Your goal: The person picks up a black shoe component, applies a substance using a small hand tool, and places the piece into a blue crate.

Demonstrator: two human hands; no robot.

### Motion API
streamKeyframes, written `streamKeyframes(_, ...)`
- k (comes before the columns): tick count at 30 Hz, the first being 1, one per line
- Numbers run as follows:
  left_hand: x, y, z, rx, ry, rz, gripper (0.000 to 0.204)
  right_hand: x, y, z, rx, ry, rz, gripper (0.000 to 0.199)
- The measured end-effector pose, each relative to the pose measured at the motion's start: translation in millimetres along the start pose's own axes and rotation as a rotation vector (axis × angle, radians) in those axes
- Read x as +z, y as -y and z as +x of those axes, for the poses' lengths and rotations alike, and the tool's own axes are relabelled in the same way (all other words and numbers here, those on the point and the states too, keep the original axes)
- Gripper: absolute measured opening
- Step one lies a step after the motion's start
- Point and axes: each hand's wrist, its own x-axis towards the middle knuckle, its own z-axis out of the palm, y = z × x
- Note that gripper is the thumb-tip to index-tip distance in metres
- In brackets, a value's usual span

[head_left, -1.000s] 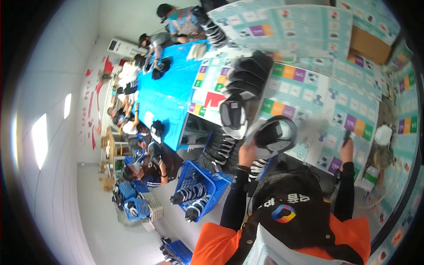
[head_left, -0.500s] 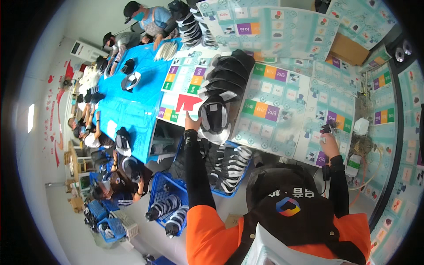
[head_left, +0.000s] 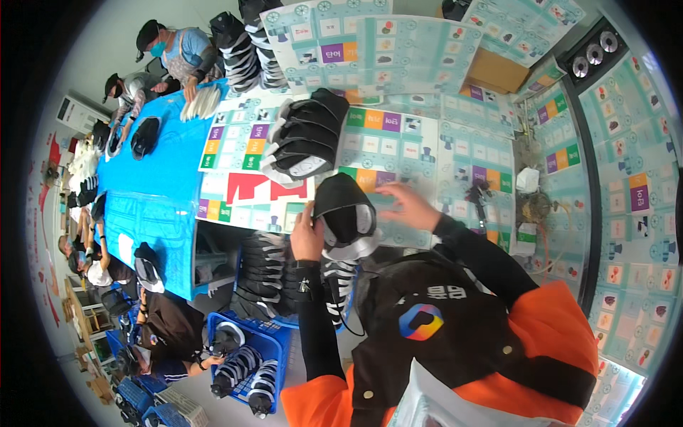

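Observation:
My left hand (head_left: 307, 236) is closed on the near left edge of a black cap (head_left: 344, 203) with a white lower rim. The cap is lifted and tilted at the table's near edge. To its right, my right hand (head_left: 411, 205) reaches in with fingers spread, slightly smeared, holding nothing visible. Just beyond the cap lies a row of nested black-and-white caps (head_left: 309, 135). A small dark hand tool (head_left: 479, 199) rests on the tabletop farther right. Left of the cap is a flat red piece (head_left: 245, 188) with a notched edge.
The printed tabletop (head_left: 398, 153) joins a blue-covered table (head_left: 149, 186) where other people stand and work. A blue basket (head_left: 272, 341) with stacked caps stands on the floor at the left. Printed panels (head_left: 420, 53) rise behind; a standing fan or lamp unit (head_left: 594, 55) is far right.
My right hand has left the dark tool and come across to the cap's side. The cap, lying at the row's near end before, is now lifted and tipped in my left hand. The view has shifted.

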Motion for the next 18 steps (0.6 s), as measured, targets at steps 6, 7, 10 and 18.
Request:
streamKeyframes(6, 59.9, 8.4, -51.9, -0.029, -0.014, -0.186, 0.045, 49.4, -62.4, 7.0, 0.111, -0.108, 0.076, 0.020)
streamKeyframes(7, 65.6, 7.4, -61.5, -0.092, 0.017, -0.271, 0.046, 50.2, -60.6, 0.3, 0.114, -0.148, 0.080, 0.011)
streamKeyframes(10, 77.9, 6.7, -72.9, 0.020, -0.123, -0.346, 0.033, 45.6, -62.8, -2.8, 0.123, -0.119, 0.053, 0.012)
streamKeyframes(18, 103.6, -4.4, -71.4, -0.121, -0.321, -0.593, 0.012, 33.0, -64.3, -7.1, 0.243, 0.020, 0.225, 0.010)
